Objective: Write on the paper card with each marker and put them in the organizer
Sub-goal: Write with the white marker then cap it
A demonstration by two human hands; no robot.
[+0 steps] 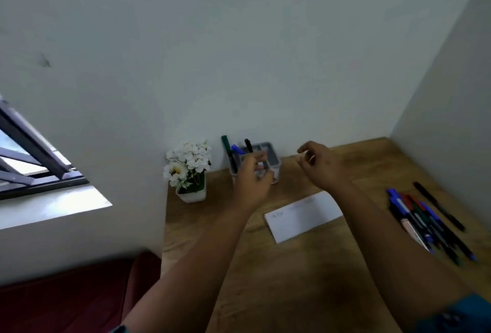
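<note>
both hands hover in front of the organizer (269,155); left hand (252,181) and right hand (322,165) have loosely curled fingers, holding nothing i can see.

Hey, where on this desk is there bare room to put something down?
Free: the wooden desk nearest the person, in front of the paper card, and the strip between the card and the loose markers. Crowded: the back edge, with flower pot, organizer and both hands.
</note>
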